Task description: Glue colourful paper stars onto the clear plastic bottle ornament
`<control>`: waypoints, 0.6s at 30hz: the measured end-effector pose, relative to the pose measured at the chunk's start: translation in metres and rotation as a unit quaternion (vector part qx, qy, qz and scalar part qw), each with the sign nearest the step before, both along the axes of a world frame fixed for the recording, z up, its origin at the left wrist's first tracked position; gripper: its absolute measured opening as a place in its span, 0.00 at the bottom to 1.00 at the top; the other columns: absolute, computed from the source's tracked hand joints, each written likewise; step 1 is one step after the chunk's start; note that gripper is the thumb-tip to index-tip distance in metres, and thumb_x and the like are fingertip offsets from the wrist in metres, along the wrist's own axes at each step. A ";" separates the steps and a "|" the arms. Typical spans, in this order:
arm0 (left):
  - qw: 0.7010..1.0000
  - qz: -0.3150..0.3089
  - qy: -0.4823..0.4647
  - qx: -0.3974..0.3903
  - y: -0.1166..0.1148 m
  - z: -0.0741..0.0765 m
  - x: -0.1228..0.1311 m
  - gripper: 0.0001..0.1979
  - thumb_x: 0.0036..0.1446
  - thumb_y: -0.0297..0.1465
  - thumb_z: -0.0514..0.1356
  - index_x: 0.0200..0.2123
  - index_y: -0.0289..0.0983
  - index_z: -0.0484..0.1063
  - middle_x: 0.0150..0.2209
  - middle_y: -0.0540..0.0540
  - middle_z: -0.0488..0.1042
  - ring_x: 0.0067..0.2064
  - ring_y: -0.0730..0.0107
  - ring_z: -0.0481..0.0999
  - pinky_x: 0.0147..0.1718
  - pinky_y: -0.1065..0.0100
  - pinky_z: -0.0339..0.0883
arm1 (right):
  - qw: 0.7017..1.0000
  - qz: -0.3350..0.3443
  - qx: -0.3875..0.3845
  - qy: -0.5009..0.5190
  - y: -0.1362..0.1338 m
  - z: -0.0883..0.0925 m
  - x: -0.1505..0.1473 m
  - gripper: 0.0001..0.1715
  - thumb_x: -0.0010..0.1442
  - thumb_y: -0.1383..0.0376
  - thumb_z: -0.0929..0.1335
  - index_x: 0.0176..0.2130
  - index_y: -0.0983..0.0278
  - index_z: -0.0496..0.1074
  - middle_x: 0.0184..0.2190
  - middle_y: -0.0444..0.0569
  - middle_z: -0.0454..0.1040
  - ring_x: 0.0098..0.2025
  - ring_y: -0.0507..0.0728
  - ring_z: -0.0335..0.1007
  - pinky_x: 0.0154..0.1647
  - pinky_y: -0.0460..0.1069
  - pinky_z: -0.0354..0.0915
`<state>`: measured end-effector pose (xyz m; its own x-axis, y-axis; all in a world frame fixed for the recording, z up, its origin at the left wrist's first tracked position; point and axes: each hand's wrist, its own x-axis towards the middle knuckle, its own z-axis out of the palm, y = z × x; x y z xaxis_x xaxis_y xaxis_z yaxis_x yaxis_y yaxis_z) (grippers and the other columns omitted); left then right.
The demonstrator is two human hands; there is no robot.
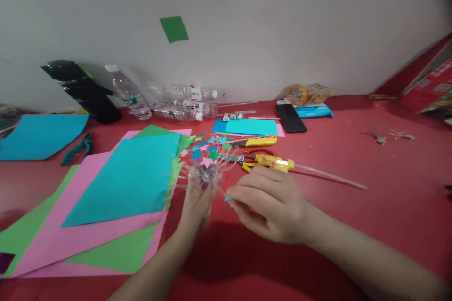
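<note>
My left hand (199, 193) is wrapped round a clear plastic bottle piece (209, 173) whose end is cut into many thin strips fanning outward. Paper stars in pink, blue, green and red, such as a pink star (206, 162), sit on the strips. Just to the right, my right hand (270, 204) pinches a small light-blue star (228, 198) between thumb and forefinger, at the tip of one strip. Behind my right hand lies a yellow hot glue gun (273, 162) with a clear glue stick (330, 177) poking out, beside scissors (231, 158).
Coloured paper sheets (127, 183) cover the left of the red table (353, 230). Green-handled pliers (77, 149), a black umbrella-like bundle (86, 94), several plastic bottles (129, 91), a yellow cutter (260, 141) and a phone (291, 118) lie toward the white wall.
</note>
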<state>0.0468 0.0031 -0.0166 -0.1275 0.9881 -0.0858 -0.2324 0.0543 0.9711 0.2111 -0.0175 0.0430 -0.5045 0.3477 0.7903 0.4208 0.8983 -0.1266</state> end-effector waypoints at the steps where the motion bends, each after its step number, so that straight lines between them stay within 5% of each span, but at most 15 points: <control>1: 1.000 0.005 -0.007 -0.014 0.000 0.001 0.001 0.27 0.40 0.34 0.70 0.44 0.41 0.65 0.45 0.44 0.73 0.47 0.59 0.75 0.49 0.58 0.66 | 1.000 -0.001 -0.001 -0.006 0.000 -0.001 -0.001 0.08 0.59 0.74 0.67 0.41 0.70 0.70 0.32 0.51 0.76 0.32 0.53 0.68 0.34 0.49 0.65; 12: 0.999 0.028 -0.021 -0.023 0.000 0.003 0.004 0.32 0.35 0.35 0.72 0.46 0.40 0.64 0.42 0.45 0.74 0.47 0.58 0.76 0.49 0.59 0.67 | 1.000 -0.019 -0.016 -0.002 -0.001 -0.006 0.001 0.08 0.59 0.74 0.67 0.41 0.69 0.71 0.32 0.50 0.76 0.33 0.53 0.69 0.35 0.50 0.67; 18: 1.000 0.014 -0.015 0.001 -0.001 -0.010 -0.001 0.27 0.37 0.35 0.72 0.43 0.43 0.69 0.46 0.45 0.75 0.50 0.57 0.75 0.50 0.57 0.68 | 0.987 -0.145 0.044 0.047 0.003 0.001 0.007 0.13 0.60 0.73 0.68 0.47 0.66 0.71 0.32 0.50 0.72 0.35 0.54 0.66 0.34 0.50 0.65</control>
<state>0.0457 0.0019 -0.0269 -0.1525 0.9844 -0.0883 -0.2619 0.0459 0.9640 0.2179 -0.0147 0.0437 -0.3164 0.3946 0.8627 0.6523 0.7508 -0.1042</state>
